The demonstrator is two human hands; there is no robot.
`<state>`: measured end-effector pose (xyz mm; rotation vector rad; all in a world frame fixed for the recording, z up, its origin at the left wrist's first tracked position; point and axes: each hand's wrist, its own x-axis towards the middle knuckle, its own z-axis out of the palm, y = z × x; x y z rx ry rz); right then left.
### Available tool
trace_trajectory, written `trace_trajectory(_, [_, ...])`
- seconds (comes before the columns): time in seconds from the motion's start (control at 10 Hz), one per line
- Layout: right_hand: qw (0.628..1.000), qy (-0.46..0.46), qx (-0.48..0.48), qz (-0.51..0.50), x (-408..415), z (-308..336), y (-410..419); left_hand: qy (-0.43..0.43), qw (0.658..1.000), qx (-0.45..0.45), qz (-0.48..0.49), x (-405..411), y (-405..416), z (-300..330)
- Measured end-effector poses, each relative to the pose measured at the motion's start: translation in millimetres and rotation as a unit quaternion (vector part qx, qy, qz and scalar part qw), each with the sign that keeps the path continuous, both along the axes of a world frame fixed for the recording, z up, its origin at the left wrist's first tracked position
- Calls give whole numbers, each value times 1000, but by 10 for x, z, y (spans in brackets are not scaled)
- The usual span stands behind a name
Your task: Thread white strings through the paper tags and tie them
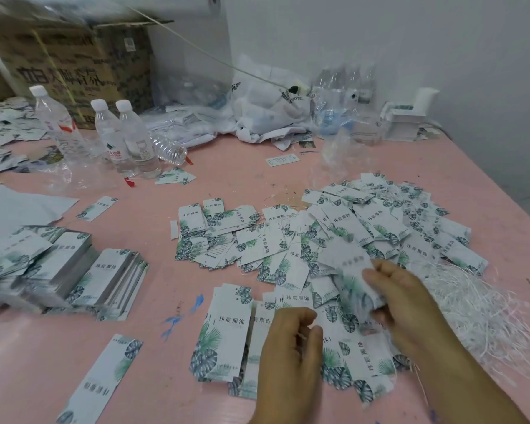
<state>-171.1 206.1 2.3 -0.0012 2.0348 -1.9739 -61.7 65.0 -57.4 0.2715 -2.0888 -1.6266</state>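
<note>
Over the heap, right hand [407, 298] pinches a tag [354, 270] angled up-left; left hand's [291, 344] grip, curled on a string [302, 334], sits just below-left.

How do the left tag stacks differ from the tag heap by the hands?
The stacks sit in neat, squared piles; the heap is loose and scattered at all angles. Thin strings show among the heap's tags; none show on the stacks. The right hand holds a tag over the heap; no hand touches the stacks. Both share the same leaf print.
</note>
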Motion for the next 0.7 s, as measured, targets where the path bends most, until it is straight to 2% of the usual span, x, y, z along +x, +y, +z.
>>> trace_trajectory(0.1, [994,68,46,-68,-417,181,-79,3,997,-76,-20,14,-1,0])
trace_trajectory(0.2, [914,211,336,-79,-670,206,-112,8,989,-144,-35,38,6,6])
trace_trajectory(0.3, [918,261,279,-105,-506,147,-103,20,986,-161,-42,33,12,29])
trace_trajectory(0.4, [939,265,197,-91,-249,95,-82,24,982,-178,-62,5,29,34])
trace_trajectory(0.5, [945,275,152,-95,-45,240,-33,24,979,-186,-79,-2,11,-25])
trace_trajectory(0.6, [923,348,112,-119,101,660,80,5,982,-175,-76,4,46,-84])
trace_trajectory(0.7, [905,406,43,-116,285,1178,253,-104,964,-154,-192,-18,-83,40])
